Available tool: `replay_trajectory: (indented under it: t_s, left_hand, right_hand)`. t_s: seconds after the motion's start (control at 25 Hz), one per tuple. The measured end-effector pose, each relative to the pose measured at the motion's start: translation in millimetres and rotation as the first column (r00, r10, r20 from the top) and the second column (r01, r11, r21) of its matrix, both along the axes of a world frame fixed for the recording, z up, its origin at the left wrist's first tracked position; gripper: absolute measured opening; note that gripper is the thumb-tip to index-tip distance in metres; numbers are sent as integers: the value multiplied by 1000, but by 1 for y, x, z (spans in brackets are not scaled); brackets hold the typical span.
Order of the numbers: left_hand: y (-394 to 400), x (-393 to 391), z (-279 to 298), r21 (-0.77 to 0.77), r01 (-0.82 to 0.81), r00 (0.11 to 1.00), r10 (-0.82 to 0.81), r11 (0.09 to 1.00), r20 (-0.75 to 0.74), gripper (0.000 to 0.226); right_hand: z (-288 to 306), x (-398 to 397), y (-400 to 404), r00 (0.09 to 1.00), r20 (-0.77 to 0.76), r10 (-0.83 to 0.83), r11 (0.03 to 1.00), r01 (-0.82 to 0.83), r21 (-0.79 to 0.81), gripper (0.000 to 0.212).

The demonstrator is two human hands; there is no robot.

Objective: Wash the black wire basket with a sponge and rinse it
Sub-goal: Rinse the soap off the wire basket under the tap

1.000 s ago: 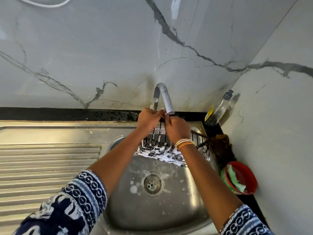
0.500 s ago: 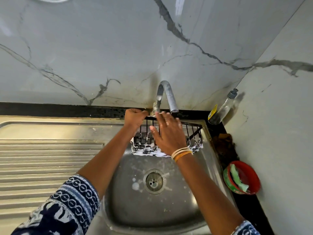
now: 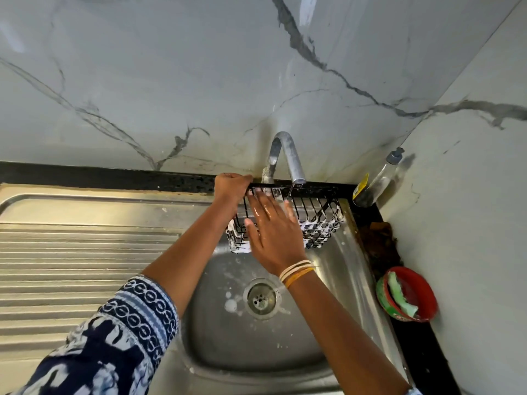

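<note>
With our left hand [image 3: 231,187] fingers clamped on the rim of the black wire basket [image 3: 310,220] under the tap [image 3: 288,158] and our right hand [image 3: 273,232] fingers straight and spread against its wires, we should probably rub the foam off evenly; tilt it over the sink [image 3: 342,280] so water reaches every side.
</note>
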State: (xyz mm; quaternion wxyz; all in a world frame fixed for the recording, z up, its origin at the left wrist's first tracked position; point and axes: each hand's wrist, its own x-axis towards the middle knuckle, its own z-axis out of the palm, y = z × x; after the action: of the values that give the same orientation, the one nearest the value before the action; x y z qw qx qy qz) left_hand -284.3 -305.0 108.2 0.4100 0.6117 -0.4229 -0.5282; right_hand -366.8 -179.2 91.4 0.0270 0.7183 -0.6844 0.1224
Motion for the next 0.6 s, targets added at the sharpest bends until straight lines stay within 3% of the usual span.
replay_trajectory:
  t_s: [0.24,0.4,0.48,0.6]
  left_hand:
    - [-2,13,3,-6,-30,999,30,1000,-23,49]
    - [9,-3,1,-2,-15,1000,15,1000,8,50]
    - [9,-2,-4,11,-13,1000,13,1000,-2,51]
    - [4,10,-7,41,-23,999,25,999,-42,46]
  right_hand:
    - [-8,-50,12,937,44,-347,937,348,-10,66]
    - [0,8,0,985,88,-146,989,146,5,70]
    - [5,-2,-10,997,51,-53,999,53,6,68]
    - [3,-63,-24,960,54,-276,960,272,62,69]
